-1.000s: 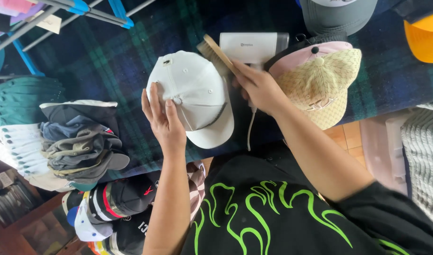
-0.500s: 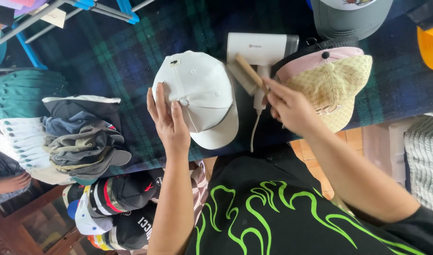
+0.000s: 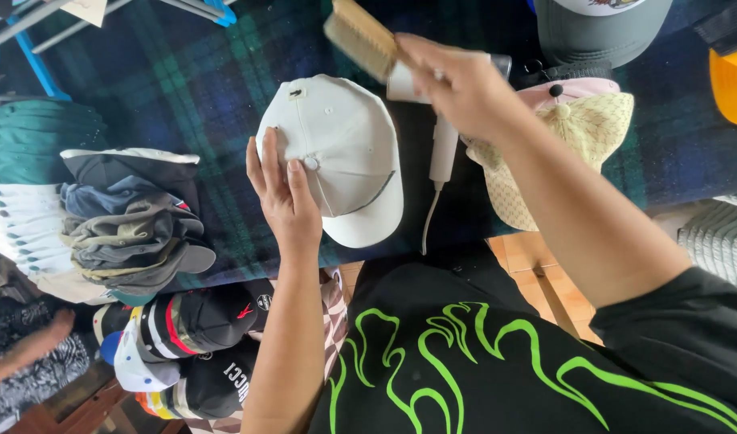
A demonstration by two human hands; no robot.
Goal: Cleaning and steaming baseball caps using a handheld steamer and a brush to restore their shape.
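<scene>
A white baseball cap (image 3: 344,153) lies on a dark green plaid cloth (image 3: 183,88), its brim toward me. My left hand (image 3: 284,201) rests flat on the cap's left side, fingers spread over the crown. My right hand (image 3: 465,84) is raised above the cap's far right edge and grips a wooden bristle brush (image 3: 362,36), bristles facing left. Under that hand lies a white hand-held steamer (image 3: 442,145) with its cord trailing toward me.
A cream and pink cap (image 3: 561,153) sits right of the steamer, a grey cap (image 3: 601,28) behind it, an orange one (image 3: 734,84) far right. Stacked caps (image 3: 127,225) stand at the left; more caps (image 3: 191,345) lie below the table edge.
My right hand has lifted the brush up and away from the steamer to above the cap's far edge. My left hand stays on the white cap.
</scene>
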